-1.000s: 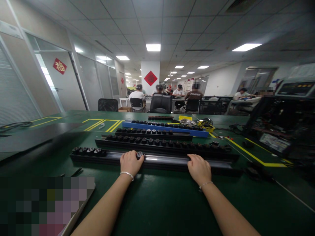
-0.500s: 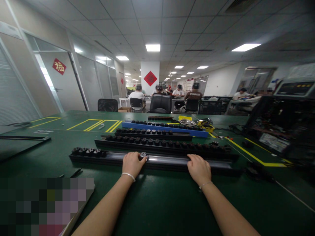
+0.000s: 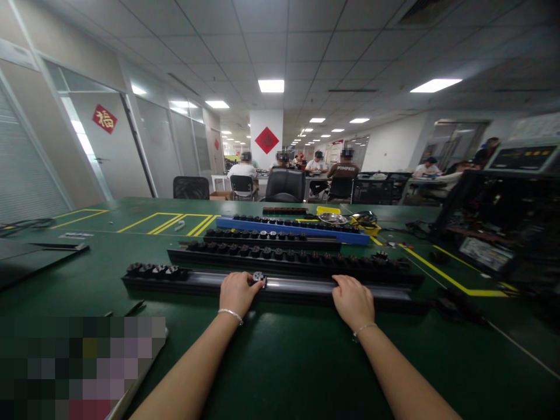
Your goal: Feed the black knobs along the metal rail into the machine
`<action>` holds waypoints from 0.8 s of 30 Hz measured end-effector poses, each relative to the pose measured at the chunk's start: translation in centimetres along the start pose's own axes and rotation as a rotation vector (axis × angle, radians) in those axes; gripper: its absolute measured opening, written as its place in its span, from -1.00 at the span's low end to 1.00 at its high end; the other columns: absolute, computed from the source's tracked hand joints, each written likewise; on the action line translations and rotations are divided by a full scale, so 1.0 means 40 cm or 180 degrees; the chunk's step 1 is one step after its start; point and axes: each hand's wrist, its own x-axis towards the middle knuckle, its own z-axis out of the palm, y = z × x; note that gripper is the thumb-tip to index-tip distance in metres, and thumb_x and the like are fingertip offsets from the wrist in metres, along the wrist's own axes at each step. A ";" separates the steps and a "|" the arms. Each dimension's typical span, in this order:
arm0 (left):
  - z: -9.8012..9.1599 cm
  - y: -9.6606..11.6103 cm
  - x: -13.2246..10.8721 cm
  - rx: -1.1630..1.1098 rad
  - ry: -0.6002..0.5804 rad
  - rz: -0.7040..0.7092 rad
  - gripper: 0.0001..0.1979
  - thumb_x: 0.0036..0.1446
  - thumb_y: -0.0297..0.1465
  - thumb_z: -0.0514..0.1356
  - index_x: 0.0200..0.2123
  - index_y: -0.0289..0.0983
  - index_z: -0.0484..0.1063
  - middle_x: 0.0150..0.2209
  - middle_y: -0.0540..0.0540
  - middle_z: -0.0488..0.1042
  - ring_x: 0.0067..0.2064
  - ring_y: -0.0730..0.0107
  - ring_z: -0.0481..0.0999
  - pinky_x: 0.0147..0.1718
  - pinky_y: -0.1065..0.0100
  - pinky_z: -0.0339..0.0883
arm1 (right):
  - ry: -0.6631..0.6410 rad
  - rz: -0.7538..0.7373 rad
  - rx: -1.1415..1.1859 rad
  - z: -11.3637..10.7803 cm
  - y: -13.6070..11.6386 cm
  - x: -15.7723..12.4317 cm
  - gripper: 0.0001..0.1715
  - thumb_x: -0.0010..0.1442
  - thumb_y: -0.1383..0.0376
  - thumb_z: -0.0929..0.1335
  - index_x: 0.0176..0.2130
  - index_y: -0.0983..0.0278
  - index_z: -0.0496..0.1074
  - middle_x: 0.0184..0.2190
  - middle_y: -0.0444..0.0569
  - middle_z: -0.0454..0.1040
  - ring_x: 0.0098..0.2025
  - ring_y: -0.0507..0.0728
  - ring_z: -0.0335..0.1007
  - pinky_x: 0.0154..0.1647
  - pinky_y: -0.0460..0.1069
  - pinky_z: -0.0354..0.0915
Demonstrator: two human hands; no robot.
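A long black rail with a shiny channel lies across the green table in front of me. My left hand is closed on a small round black-and-silver part at the middle of this rail. Farther right, my right hand grips the rail's near side, fingers over the channel and thumb hidden. Several similar dark parts sit in the rail's left end. Just behind lies another black rail with a row of dark round parts along it.
Beyond are a shorter black rail, a blue rail, a metal dish and a yellow tray. Open electronic equipment stands at the right. People sit at tables in the background.
My left hand has shifted slightly right along the rail, together with the small round part. My right hand has hardly moved.
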 end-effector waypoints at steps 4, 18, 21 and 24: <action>0.001 -0.003 -0.001 -0.0049 0.0025 0.0046 -0.68 0.00 -0.09 0.18 -0.37 -0.22 0.50 -0.33 -0.07 0.55 -0.17 0.22 0.45 -0.18 0.29 0.24 | -0.0029 -0.0008 -0.0013 -0.001 0.001 0.000 -0.49 0.11 0.35 0.11 -0.03 0.23 0.41 0.01 -0.05 0.41 0.10 0.10 0.19 0.06 0.06 0.05; 0.003 -0.008 0.001 -0.0152 0.0018 0.0049 -0.67 -0.02 -0.08 0.18 -0.32 -0.17 0.56 -0.30 -0.06 0.56 -0.13 0.22 0.44 -0.12 0.28 0.23 | -0.0027 -0.0017 -0.0001 0.003 0.003 0.001 -0.49 0.11 0.35 0.11 -0.03 0.25 0.41 0.01 -0.03 0.40 0.10 0.11 0.18 0.06 0.05 0.03; 0.005 -0.002 -0.001 -0.0169 -0.0014 0.0119 -0.68 0.00 -0.09 0.17 -0.31 -0.16 0.56 -0.30 -0.05 0.57 -0.12 0.23 0.44 -0.11 0.28 0.23 | -0.0037 -0.0005 0.0011 0.002 0.002 0.001 -0.49 0.11 0.35 0.11 -0.03 0.25 0.41 0.01 -0.03 0.40 0.10 0.10 0.18 0.06 0.05 0.03; 0.005 0.003 -0.002 -0.0175 -0.0073 0.0165 -0.69 0.00 -0.10 0.17 -0.29 -0.13 0.56 -0.29 -0.04 0.57 -0.11 0.25 0.43 -0.10 0.29 0.21 | -0.0037 0.0005 0.0003 0.001 0.002 0.001 -0.50 0.11 0.35 0.11 -0.03 0.25 0.41 0.02 -0.03 0.40 0.10 0.11 0.18 0.06 0.05 0.03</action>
